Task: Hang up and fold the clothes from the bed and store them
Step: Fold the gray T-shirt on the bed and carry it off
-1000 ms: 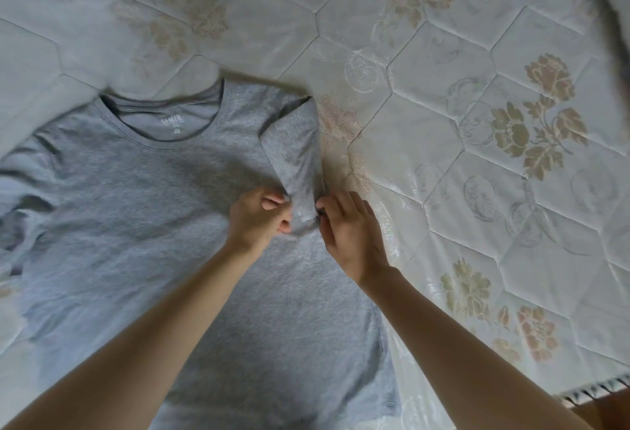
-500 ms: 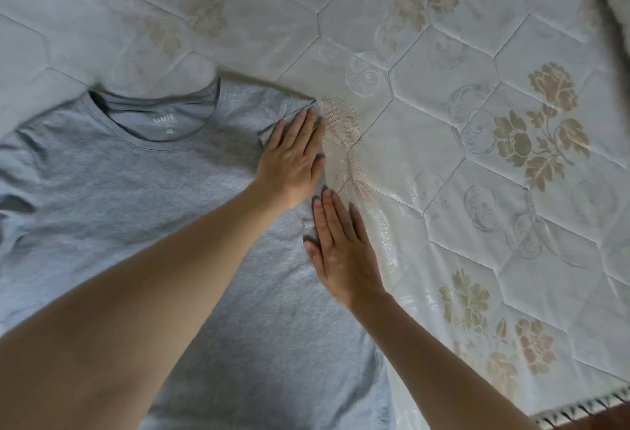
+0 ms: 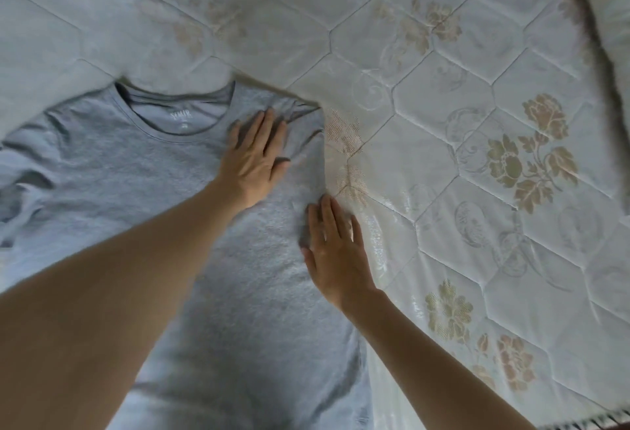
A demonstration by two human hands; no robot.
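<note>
A grey T-shirt [image 3: 143,177] lies flat on the bed, neck opening toward the far side, with its right sleeve folded inward over the chest. My left hand [image 3: 254,157] presses flat, fingers straight, on that folded sleeve near the right shoulder. My right hand [image 3: 335,252] lies flat with straight fingers on the shirt's right edge, partly on the mattress. The shirt's left sleeve spreads out crumpled at the left edge of the view.
The quilted white mattress [image 3: 477,157] with a floral pattern stretches to the right and far side. A dark furry strip [image 3: 600,54] runs along the upper right. The bed's edge with a striped trim [image 3: 593,421] shows at the lower right.
One second ago both hands pinched the folded sleeve's end. They let go and flattened on the shirt; since then my left hand has slid left across the folded sleeve.
</note>
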